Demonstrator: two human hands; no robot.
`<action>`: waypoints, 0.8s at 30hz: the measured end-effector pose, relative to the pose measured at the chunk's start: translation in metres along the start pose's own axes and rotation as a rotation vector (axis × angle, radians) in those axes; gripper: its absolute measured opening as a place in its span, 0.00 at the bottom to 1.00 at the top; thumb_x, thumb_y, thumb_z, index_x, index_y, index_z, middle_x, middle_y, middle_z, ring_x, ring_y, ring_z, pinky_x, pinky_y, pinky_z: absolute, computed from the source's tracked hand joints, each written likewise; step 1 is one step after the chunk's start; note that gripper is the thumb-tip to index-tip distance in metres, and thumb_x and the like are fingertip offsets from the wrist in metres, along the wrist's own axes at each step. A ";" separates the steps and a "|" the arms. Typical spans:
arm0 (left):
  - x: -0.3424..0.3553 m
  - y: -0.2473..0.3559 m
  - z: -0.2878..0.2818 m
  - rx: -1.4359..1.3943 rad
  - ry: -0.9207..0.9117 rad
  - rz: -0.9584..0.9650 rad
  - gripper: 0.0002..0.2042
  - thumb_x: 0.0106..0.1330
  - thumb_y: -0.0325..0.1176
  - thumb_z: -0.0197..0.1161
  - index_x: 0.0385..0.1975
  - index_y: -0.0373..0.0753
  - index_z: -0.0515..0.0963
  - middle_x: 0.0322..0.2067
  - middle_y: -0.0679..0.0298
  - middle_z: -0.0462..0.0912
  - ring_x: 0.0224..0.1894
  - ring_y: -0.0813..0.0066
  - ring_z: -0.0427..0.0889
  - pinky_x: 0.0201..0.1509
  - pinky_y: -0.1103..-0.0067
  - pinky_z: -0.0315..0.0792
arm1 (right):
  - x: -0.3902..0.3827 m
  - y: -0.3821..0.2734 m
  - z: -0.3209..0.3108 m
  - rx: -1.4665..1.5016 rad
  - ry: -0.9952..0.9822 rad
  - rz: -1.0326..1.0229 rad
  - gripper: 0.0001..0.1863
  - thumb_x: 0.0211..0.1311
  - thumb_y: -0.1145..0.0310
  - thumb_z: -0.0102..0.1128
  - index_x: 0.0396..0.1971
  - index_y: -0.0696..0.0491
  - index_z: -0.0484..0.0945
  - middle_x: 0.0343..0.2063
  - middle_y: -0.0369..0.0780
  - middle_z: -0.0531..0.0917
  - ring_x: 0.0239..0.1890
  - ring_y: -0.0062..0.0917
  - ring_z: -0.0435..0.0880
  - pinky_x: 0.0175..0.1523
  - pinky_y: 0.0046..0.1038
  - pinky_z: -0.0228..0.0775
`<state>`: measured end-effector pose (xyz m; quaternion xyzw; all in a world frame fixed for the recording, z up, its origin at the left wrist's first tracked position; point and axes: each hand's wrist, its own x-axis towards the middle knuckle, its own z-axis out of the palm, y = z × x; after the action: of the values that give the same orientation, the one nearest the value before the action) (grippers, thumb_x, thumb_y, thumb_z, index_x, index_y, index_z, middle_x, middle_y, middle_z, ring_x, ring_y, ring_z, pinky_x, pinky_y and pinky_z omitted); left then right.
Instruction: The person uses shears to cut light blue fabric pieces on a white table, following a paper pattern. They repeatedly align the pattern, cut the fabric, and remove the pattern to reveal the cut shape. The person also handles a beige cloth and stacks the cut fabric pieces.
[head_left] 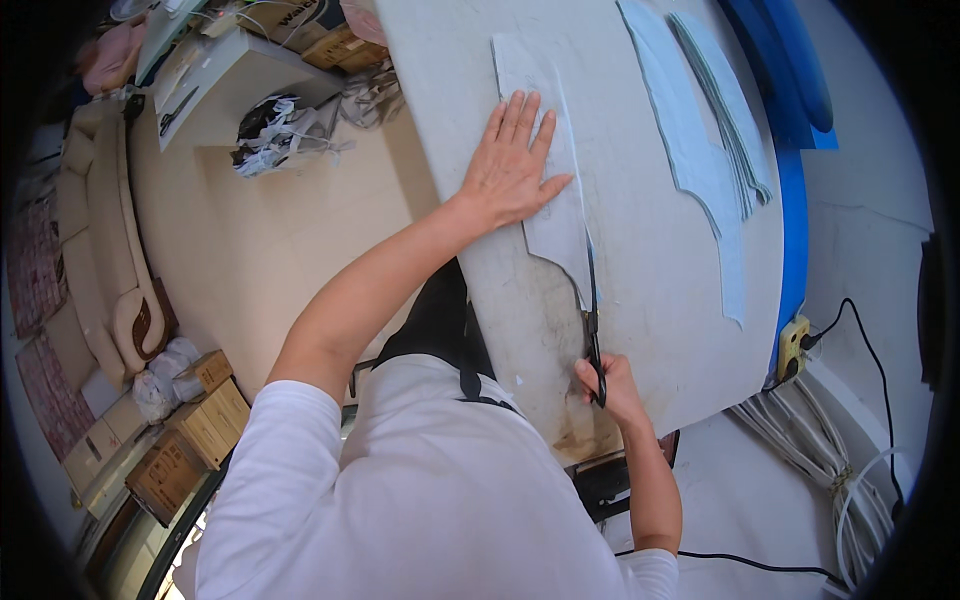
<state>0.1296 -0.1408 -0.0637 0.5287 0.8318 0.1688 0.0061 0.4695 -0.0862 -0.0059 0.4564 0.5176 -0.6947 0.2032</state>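
A pale grey-white cut fabric piece [550, 235] lies lengthwise along the table. My left hand [515, 165] rests flat on it, fingers spread and pointing to the far side. In my right hand [618, 385], near the table's front edge, are black-handled scissors [593, 330], the fingers wrapped round their handles. The long blades point away from me and lie along the right edge of the fabric's narrow end. How far the blades are parted is hard to make out.
Pale blue fabric pieces [690, 150], some stacked, lie at the table's [660, 350] far right. Along its right side run a blue edge and a yellow socket box [793, 345] with black cables. Bundled cords [800, 440] sit below. To the left are scraps [270, 140] in a bag and a sofa [105, 230].
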 end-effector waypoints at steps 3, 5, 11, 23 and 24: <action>0.001 0.000 0.006 -0.004 0.014 0.018 0.40 0.68 0.57 0.53 0.69 0.28 0.59 0.71 0.38 0.52 0.75 0.42 0.47 0.78 0.57 0.40 | 0.000 0.000 -0.001 -0.014 0.006 0.016 0.23 0.59 0.52 0.72 0.17 0.55 0.76 0.14 0.33 0.76 0.14 0.14 0.73 0.21 0.21 0.63; 0.003 0.000 0.009 0.025 0.006 0.015 0.41 0.67 0.58 0.54 0.69 0.28 0.59 0.71 0.38 0.52 0.75 0.42 0.47 0.78 0.57 0.40 | 0.000 -0.002 -0.001 -0.037 0.001 0.016 0.22 0.59 0.53 0.71 0.17 0.55 0.76 0.13 0.32 0.76 0.14 0.14 0.73 0.21 0.20 0.62; 0.002 -0.002 0.008 0.045 0.017 0.014 0.40 0.67 0.59 0.54 0.71 0.35 0.59 0.72 0.39 0.52 0.75 0.42 0.48 0.78 0.57 0.40 | -0.001 -0.013 -0.002 -0.045 -0.026 0.030 0.23 0.60 0.52 0.69 0.16 0.52 0.73 0.13 0.32 0.74 0.15 0.14 0.72 0.22 0.20 0.60; 0.001 -0.003 0.009 0.060 0.041 0.051 0.40 0.67 0.61 0.54 0.71 0.38 0.60 0.71 0.40 0.54 0.74 0.42 0.50 0.77 0.57 0.42 | 0.004 -0.015 -0.002 -0.040 -0.028 0.062 0.28 0.59 0.44 0.69 0.15 0.50 0.70 0.12 0.31 0.73 0.15 0.14 0.73 0.22 0.20 0.60; 0.001 -0.002 0.008 0.059 0.039 0.050 0.40 0.67 0.61 0.54 0.71 0.38 0.61 0.71 0.40 0.54 0.74 0.42 0.51 0.77 0.57 0.42 | 0.005 -0.016 -0.002 -0.038 -0.032 0.062 0.28 0.59 0.43 0.69 0.15 0.50 0.70 0.12 0.31 0.73 0.15 0.14 0.73 0.22 0.20 0.60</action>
<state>0.1290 -0.1382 -0.0713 0.5457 0.8231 0.1546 -0.0300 0.4559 -0.0775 -0.0014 0.4572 0.5131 -0.6852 0.2414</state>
